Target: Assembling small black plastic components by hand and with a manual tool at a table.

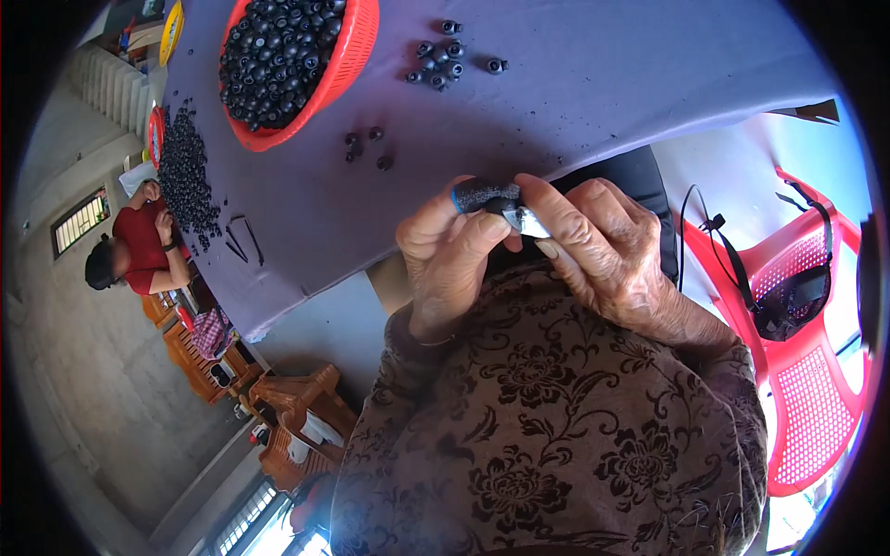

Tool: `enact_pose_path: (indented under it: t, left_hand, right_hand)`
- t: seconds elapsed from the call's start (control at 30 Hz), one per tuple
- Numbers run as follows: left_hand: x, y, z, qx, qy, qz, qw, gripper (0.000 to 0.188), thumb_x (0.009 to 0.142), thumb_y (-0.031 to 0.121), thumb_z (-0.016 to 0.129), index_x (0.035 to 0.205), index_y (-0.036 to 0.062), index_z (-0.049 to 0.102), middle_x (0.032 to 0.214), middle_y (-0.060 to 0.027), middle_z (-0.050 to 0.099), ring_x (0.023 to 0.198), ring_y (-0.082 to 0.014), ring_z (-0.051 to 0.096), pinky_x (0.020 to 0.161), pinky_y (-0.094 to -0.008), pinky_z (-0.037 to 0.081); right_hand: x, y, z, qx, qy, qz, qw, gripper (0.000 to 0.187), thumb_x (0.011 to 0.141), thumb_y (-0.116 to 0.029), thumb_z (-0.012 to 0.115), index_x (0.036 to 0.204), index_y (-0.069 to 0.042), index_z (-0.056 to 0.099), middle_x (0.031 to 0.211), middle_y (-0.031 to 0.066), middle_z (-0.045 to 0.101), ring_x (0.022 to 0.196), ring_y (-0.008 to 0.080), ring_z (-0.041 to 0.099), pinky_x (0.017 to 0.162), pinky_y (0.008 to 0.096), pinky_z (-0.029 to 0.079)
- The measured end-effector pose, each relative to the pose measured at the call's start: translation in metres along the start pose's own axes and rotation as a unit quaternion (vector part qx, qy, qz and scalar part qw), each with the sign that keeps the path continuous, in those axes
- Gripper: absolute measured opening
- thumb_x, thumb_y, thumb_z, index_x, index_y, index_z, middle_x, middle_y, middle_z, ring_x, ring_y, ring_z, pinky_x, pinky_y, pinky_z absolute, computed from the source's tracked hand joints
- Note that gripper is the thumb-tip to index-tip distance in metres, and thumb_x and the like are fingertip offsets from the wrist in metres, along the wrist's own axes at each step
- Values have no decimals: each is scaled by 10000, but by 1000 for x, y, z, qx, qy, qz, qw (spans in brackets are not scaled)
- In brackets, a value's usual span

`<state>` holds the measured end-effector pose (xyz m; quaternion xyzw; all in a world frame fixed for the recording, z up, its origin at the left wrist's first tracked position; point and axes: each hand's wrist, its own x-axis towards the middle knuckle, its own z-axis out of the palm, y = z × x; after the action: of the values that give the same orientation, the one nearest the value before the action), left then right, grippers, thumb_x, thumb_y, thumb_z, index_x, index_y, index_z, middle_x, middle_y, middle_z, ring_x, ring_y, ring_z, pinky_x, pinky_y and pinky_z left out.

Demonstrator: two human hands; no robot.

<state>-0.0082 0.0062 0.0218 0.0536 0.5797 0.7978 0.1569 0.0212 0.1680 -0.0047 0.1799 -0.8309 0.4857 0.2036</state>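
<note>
Held piece: a small black rubber part (pixel 486 195) with a blue end, pinched between both hands just in front of the chest, over the near edge of the table.
Left hand (pixel 447 255): closed round the black part, thumb and fingers clamping it from the left.
Right hand (pixel 603 246): fingers curled, gripping a small silvery blade-like tool (pixel 528 222) that touches the part; what kind of tool cannot be told.
Table (pixel 575 83): covered with a purple cloth; its near edge runs just beyond the hands, with bare cloth between them and the loose pieces.
Loose pieces: a small cluster of black parts (pixel 439 65) and a few more (pixel 366 146) well apart from the hands.
Red basket (pixel 357 51): heaped with black parts, cut off by the top edge.
Far pile (pixel 185 176): black parts spread along the table's left edge.
Red plastic chair (pixel 807 371): to the right, straps draped over it, partly cut by the rim.
Other person (pixel 139 246): red shirt, seated beyond the left table edge.
Hidden: the held part's middle lies under the fingers.
</note>
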Motion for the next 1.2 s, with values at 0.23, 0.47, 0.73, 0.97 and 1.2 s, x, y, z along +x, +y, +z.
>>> enact_pose_path:
  t: [0.23, 0.47, 0.73, 0.97, 1.2]
  left_hand:
    - [0, 0, 2, -12, 4, 13, 1000, 193, 840, -20, 537, 1027, 5, 578, 920, -75, 575, 796, -150, 550, 621, -279, 475]
    - [1, -2, 1, -17, 2, 17, 1000, 182, 845, -15, 536, 1021, 3, 579, 914, -75, 572, 791, -148, 552, 624, -279, 479]
    - [1, -1, -1, -10, 6, 12, 1000, 194, 844, -21, 531, 1031, 3, 578, 926, -76, 575, 790, -147, 550, 626, -280, 479]
    - [1, -2, 1, -7, 17, 15, 1000, 188, 843, -22, 531, 1023, -8, 581, 920, -78, 579, 778, -142, 556, 619, -273, 481]
    - [-1, -3, -4, -5, 8, -3, 1000, 177, 846, 0, 548, 1019, -17, 581, 916, -81, 584, 762, -139, 560, 616, -273, 488]
  right_hand:
    - [0, 0, 1, -4, -5, 1, 1000, 497, 722, -10, 651, 1195, 43, 506, 757, 52, 480, 615, 181, 514, 513, 316, 467]
    - [-1, -1, 0, -19, -11, 5, 1000, 509, 719, -15, 649, 1203, 45, 500, 749, 50, 478, 610, 181, 510, 516, 319, 469]
    - [0, -1, 1, -25, -15, 10, 1000, 514, 716, -4, 651, 1205, 45, 502, 742, 49, 472, 609, 178, 508, 522, 314, 469]
    - [1, -2, 1, -29, -17, 12, 999, 511, 714, -2, 658, 1201, 41, 509, 725, 37, 458, 607, 169, 509, 513, 308, 469]
    - [2, -2, 3, -62, -3, 3, 998, 498, 711, -6, 663, 1190, 22, 528, 715, 41, 462, 588, 161, 512, 486, 296, 466]
